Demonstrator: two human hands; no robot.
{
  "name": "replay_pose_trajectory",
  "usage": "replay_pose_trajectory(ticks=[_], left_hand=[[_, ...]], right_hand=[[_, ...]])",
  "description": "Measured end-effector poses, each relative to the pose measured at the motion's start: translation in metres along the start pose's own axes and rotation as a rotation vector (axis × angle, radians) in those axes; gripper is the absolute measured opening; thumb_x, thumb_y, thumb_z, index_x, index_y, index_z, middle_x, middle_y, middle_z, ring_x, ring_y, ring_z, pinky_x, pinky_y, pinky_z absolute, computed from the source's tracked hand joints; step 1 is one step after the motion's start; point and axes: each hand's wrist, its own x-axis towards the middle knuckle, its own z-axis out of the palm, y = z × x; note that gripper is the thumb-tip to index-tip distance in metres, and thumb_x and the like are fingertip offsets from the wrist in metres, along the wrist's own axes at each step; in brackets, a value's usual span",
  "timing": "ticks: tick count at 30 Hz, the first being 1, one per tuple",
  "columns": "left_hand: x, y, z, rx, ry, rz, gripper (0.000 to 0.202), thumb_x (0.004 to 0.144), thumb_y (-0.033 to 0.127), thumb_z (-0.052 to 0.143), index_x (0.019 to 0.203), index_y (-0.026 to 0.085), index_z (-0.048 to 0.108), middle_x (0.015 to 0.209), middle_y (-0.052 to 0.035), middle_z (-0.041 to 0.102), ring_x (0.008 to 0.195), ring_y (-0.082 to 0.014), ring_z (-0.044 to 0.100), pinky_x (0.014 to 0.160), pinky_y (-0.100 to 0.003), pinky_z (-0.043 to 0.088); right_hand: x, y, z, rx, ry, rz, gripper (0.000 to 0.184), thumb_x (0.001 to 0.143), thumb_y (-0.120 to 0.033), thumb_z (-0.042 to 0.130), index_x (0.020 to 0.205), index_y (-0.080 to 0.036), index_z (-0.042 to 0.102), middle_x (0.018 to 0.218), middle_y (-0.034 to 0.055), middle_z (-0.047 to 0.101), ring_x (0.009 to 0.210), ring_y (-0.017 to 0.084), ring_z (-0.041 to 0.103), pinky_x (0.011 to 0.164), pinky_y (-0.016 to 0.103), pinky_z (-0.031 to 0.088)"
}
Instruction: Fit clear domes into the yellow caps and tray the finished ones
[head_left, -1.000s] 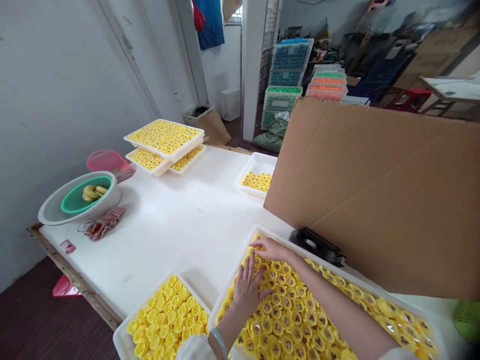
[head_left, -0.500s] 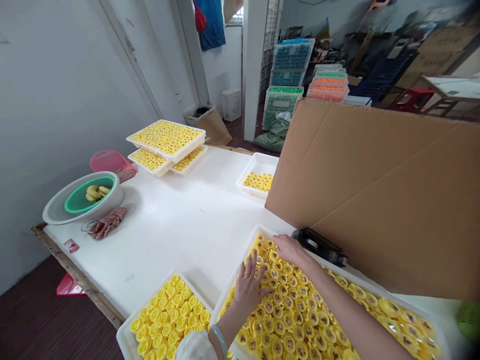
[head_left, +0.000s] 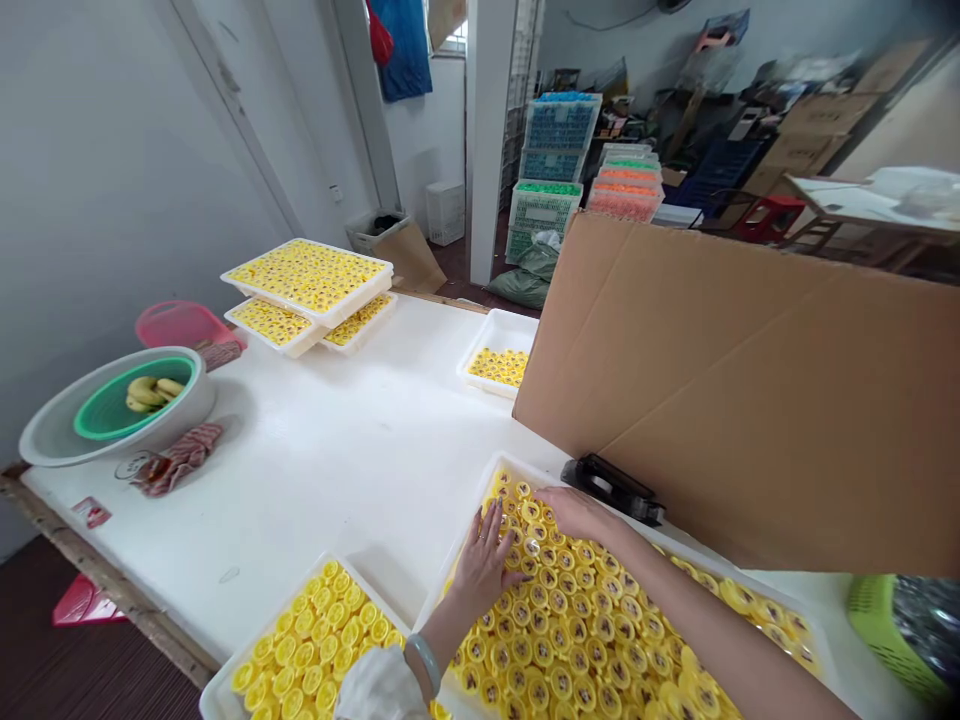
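A large white tray (head_left: 459, 548) at the lower middle is filled with small round yellow pieces (head_left: 559, 625), many with a printed picture on top. My left hand (head_left: 484, 565) lies over the pieces near the tray's left side, fingers spread. Close beside it, at the far corner, my right hand (head_left: 577, 512) reaches down onto the pieces with its fingers bent. The right fingertips are partly hidden, so a held piece cannot be made out. At the lower left, a smaller white tray (head_left: 225, 675) contains plain yellow round pieces (head_left: 311, 640), partly covered by my left sleeve.
Behind the large tray stand a black tape dispenser (head_left: 611, 488) and an upright cardboard sheet (head_left: 720, 390). Filled trays (head_left: 307, 275) are stacked at the far left, near a basin (head_left: 199, 395) holding bananas. Another white tray (head_left: 499, 330) stands farther back. A green basket (head_left: 874, 625) sits at right.
The camera view has turned slightly right, bringing the green basket more into view. Both hands stay over the far left part of the large tray, with small finger shifts.
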Motion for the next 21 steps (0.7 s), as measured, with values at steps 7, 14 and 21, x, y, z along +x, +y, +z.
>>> replay_pose_trajectory(ticks=[7, 14, 21], left_hand=[[-0.010, -0.005, 0.004, -0.012, 0.008, 0.013, 0.071, 0.092, 0.062, 0.042, 0.149, 0.022, 0.028, 0.155, -0.0182, 0.032, 0.143, -0.0332, 0.030, 0.111, -0.053, 0.032], [-0.014, -0.007, 0.011, -0.029, 0.015, 0.020, 0.075, 0.092, 0.062, 0.043, 0.152, 0.024, 0.021, 0.158, -0.0158, 0.026, 0.143, -0.0332, 0.029, 0.113, -0.052, 0.027], [-0.015, -0.006, 0.014, -0.037, 0.020, 0.016, 0.078, 0.091, 0.063, 0.043, 0.153, 0.024, 0.017, 0.159, -0.0162, 0.024, 0.143, -0.0335, 0.029, 0.113, -0.051, 0.029]], right_hand=[[-0.003, 0.008, -0.013, 0.042, 0.046, 0.004, 0.031, 0.095, -0.032, 0.058, 0.123, -0.019, 0.058, 0.124, 0.0084, 0.061, 0.107, 0.022, 0.062, 0.092, 0.046, 0.051], [-0.016, 0.013, -0.023, -0.157, 0.005, 0.044, 0.023, 0.094, -0.032, 0.059, 0.111, -0.018, 0.063, 0.119, 0.0073, 0.063, 0.107, 0.023, 0.060, 0.093, 0.046, 0.049], [-0.019, 0.007, -0.019, -0.313, -0.102, 0.085, 0.025, 0.093, -0.034, 0.060, 0.111, -0.017, 0.062, 0.113, 0.0069, 0.064, 0.097, 0.020, 0.064, 0.085, 0.041, 0.054]])
